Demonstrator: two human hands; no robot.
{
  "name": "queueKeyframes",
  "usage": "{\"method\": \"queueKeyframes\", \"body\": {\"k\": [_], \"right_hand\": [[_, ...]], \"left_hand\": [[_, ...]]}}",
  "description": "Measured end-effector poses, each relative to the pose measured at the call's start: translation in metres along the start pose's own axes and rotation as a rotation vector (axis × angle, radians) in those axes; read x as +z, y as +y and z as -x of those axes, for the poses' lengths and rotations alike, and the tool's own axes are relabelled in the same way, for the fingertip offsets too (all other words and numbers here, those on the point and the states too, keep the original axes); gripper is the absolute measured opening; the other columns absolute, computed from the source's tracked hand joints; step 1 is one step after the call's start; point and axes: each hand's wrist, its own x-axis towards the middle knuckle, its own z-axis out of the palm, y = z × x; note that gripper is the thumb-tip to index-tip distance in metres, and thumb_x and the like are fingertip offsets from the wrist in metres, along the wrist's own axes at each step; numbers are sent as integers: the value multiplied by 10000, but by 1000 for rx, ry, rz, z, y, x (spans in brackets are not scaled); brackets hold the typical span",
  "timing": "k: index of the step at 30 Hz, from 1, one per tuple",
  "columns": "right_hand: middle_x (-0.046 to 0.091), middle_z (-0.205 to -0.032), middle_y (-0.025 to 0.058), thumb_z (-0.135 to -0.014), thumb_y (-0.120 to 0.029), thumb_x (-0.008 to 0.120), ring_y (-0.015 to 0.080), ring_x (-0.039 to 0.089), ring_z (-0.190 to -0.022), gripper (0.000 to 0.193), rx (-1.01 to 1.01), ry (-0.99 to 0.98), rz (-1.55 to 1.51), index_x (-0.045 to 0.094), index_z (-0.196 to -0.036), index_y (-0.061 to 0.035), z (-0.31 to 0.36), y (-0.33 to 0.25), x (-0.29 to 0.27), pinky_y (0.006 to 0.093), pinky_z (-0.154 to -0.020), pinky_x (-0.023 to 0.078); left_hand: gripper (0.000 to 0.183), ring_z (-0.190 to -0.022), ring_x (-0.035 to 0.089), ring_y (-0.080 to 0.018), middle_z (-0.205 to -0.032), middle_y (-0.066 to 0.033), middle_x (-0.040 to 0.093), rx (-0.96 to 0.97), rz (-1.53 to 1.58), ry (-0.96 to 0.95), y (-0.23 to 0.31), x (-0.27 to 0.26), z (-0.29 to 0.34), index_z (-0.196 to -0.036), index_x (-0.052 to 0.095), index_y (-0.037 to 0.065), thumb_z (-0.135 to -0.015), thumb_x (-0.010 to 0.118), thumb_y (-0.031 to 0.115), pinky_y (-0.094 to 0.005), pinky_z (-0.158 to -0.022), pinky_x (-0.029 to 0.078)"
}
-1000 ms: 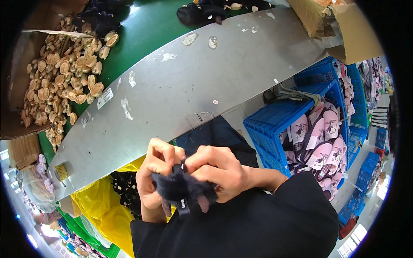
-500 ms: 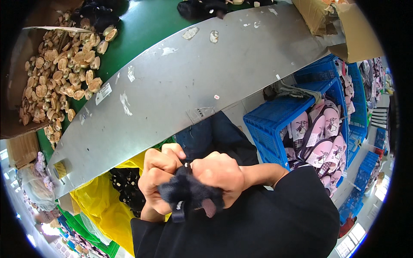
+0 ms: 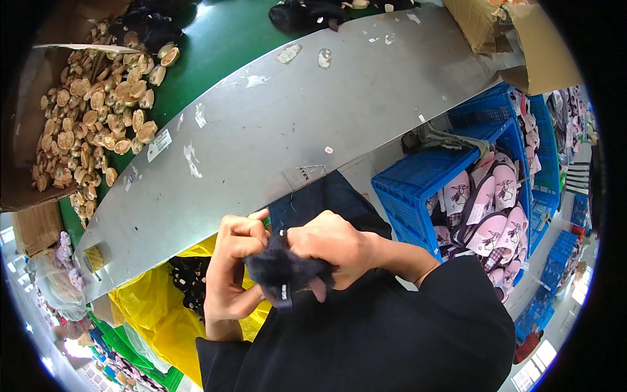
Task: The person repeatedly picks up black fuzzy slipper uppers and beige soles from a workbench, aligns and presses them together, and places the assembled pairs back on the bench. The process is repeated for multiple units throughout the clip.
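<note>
A small black plush toy piece (image 3: 277,269) is held between both hands in front of my body. It has a brownish ear-like flap, a dark ribbon loop with a pale mark, and a small white bit at its top. My left hand (image 3: 230,271) grips its left side with curled fingers, the thumb near the loop. My right hand (image 3: 334,249) is closed round its upper right side, knuckles up. The fingertips inside the plush folds are hidden. Below and left of the hands, a yellow bag (image 3: 153,320) contains several black pieces with pale bits (image 3: 189,281).
A grey metal tabletop (image 3: 274,124) runs across, with a green surface (image 3: 225,39) beyond. Cream and gold shell-shaped parts (image 3: 98,117) lie heaped by a cardboard box (image 3: 23,157). More black plush pieces (image 3: 300,16) lie far off. Blue crates (image 3: 408,189) at right hold pink slippers (image 3: 486,232).
The plush piece has risen slightly and turned a little. My left hand has shifted left and down, with its wrist side more open to view; my right hand has moved slightly up and left.
</note>
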Motion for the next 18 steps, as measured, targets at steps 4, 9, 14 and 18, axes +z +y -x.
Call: {"method": "queueKeyframes", "body": {"k": [4, 9, 14, 18], "right_hand": [[565, -758, 84, -709, -368, 882, 265, 601, -595, 477, -119, 21, 35, 600, -912, -40, -1, 4, 2, 325, -522, 479], [541, -733, 75, -698, -480, 853, 231, 564, -542, 524, -182, 130, 134, 605, -867, -51, 8, 20, 14, 312, -481, 462], [490, -797, 88, -638, -121, 820, 254, 550, -585, 328, -203, 211, 181, 584, -858, -64, 3, 22, 14, 314, -486, 444], [523, -794, 86, -652, -63, 804, 244, 582, -609, 298, -182, 242, 185, 591, -860, -73, -5, 27, 11, 313, -485, 447]], "left_hand": [[363, -933, 532, -238, -1004, -94, 532, 67, -71, -1, -6, 2, 5, -987, 585, 72, -719, 829, 87, -577, -1086, 397], [301, -923, 541, -230, -1011, -109, 507, 86, -78, 48, -21, 3, 7, -947, 566, 42, -732, 770, -11, -454, -980, 477], [345, -922, 548, -221, -1042, -114, 466, 126, -288, 163, -16, 18, 11, -1013, 516, 39, -740, 702, -58, -342, -866, 483], [368, -949, 509, -221, -1050, -111, 448, 112, -446, 309, -22, 24, 16, -1010, 501, 43, -735, 744, 21, -324, -849, 462]]}}
